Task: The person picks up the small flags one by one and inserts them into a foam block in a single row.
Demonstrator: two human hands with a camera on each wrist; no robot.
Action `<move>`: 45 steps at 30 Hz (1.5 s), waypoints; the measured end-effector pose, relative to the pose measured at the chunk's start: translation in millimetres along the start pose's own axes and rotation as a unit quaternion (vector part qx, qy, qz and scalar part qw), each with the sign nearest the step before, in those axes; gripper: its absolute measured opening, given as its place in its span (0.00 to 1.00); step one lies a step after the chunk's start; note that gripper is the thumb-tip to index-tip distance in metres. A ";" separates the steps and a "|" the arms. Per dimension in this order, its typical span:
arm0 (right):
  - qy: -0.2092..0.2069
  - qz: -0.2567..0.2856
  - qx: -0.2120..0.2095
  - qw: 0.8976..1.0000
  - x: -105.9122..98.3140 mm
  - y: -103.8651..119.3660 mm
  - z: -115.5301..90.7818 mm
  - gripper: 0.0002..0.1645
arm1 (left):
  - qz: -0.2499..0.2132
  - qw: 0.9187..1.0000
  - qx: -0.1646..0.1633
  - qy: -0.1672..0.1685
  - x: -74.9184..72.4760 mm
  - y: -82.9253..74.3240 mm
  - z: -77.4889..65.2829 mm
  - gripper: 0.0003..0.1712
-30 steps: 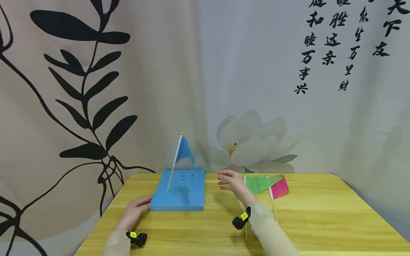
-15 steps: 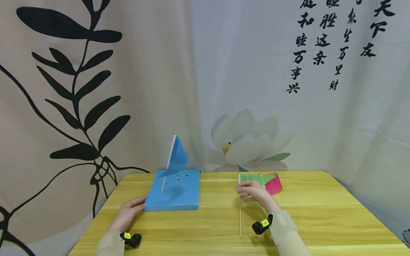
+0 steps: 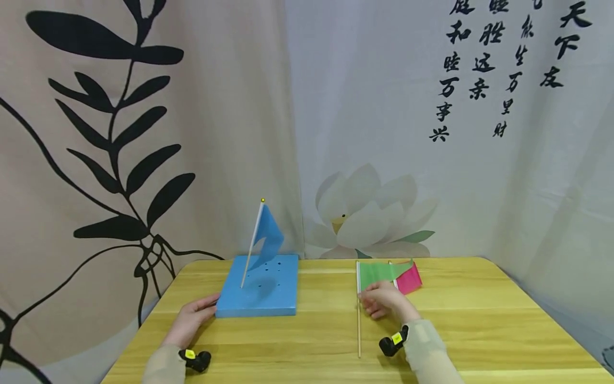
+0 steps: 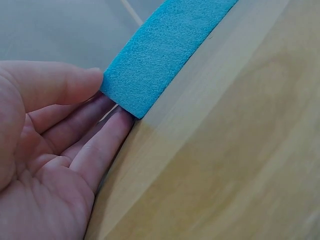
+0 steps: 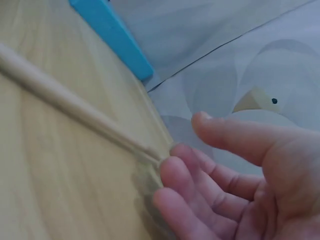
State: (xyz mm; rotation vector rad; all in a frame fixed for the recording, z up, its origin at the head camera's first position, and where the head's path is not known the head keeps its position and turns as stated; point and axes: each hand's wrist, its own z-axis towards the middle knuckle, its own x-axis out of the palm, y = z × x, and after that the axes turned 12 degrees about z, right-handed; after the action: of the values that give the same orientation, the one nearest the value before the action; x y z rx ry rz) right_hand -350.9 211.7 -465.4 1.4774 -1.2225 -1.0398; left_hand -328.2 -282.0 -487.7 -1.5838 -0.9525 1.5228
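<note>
My left hand [image 3: 188, 321] is resting straight-fingered against the blue block [image 3: 259, 310], my loosely parted right hand [image 3: 387, 300] is grasping nothing, and I'm judging the green flag [image 3: 371, 273] just ahead of it light, its thin, stiff stick [image 3: 359, 332] best pinched below the limp cloth [image 3: 382, 271].

Room on tbl [image 3: 503, 320] btwn blue board [image 3: 278, 298] & green flag [image 3: 374, 273], also along tbl's R edge; leaning blue flag [image 3: 272, 234] blocks board's L side, pink flag [image 3: 409, 279] obstructs nr back edge.
</note>
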 end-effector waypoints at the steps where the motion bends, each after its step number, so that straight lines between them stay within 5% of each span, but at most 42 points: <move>1: 0.000 -0.007 -0.001 1.000 0.2 -1.1 0.4 0.13 | 0.000 1.000 0.000 0.001 -0.2 0.5 0.6 0.27; 11: -0.048 -0.156 -0.037 0.986 9.0 -2.1 -1.1 0.19 | 0.001 1.000 -0.004 0.001 0.4 1.2 3.9 0.27; 18: -0.021 -0.181 -0.048 0.982 17.9 -8.9 -8.5 0.29 | 0.000 1.000 -0.010 0.009 1.8 4.0 1.8 0.27; 26: -0.039 -0.199 -0.056 0.978 18.1 -9.2 -5.8 0.25 | 0.011 1.000 -0.015 0.011 1.8 3.2 1.5 0.27; 32: -0.031 -0.177 -0.052 0.982 11.5 -3.0 -4.5 0.19 | 0.018 1.000 -0.001 0.008 1.2 -2.2 2.7 0.27; 39: 0.011 -0.072 -0.013 0.997 7.0 -1.4 -4.4 0.08 | 0.011 1.000 -0.001 0.009 0.7 -2.1 4.0 0.27; 45: 0.061 0.008 0.006 0.998 3.5 -2.8 2.8 0.15 | 0.005 1.000 -0.004 0.008 0.8 -0.4 2.7 0.28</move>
State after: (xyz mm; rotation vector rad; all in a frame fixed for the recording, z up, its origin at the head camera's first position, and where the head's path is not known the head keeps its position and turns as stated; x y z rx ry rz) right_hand -352.5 208.0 -468.9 1.5154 -1.1535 -0.9183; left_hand -330.8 -281.1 -487.8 -1.6056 -0.9451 1.5132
